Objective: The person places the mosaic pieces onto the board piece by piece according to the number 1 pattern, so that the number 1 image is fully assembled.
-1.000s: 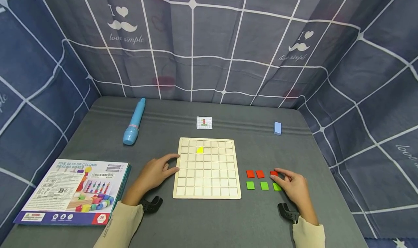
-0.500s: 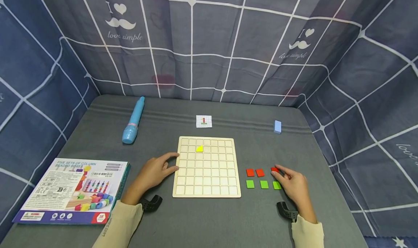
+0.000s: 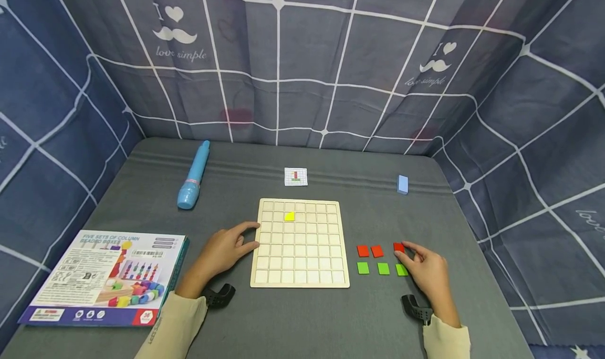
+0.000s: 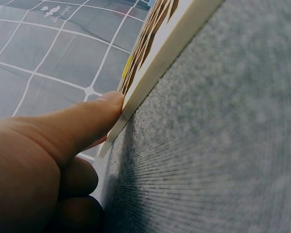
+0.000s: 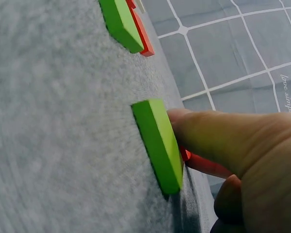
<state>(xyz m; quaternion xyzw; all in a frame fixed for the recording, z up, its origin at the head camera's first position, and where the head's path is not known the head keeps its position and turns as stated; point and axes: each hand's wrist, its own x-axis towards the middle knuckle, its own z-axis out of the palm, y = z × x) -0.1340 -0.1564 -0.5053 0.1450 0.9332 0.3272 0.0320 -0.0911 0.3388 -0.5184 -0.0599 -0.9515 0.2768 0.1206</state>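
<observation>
My left hand point(image 3: 226, 250) rests its index fingertip and thumb against the left edge of a pale wooden grid board point(image 3: 300, 282). Its other fingers are curled under. In the left wrist view the thumb point(image 4: 94, 116) touches the side of the board point(image 4: 150, 80). A yellow piece point(image 3: 290, 217) sits in one of the board's upper squares. To the right of the board, my right hand point(image 3: 427, 268) pinches a red square tile point(image 3: 399, 246) by its edges between thumb and index finger. A green tile point(image 5: 157, 145) lies just in front, hiding most of the red one in the right wrist view.
Two red tiles point(image 3: 363, 251) and two green tiles point(image 3: 383, 268) lie in rows between the board and my right hand. A patterned card point(image 3: 295, 177) and a blue block point(image 3: 402, 185) lie farther back. On the left are a blue microphone point(image 3: 193, 178) and a box point(image 3: 108, 275).
The red tile under my right fingers has shifted slightly away and to the right, showing more of its top. The left hand and the board have stayed in place.
</observation>
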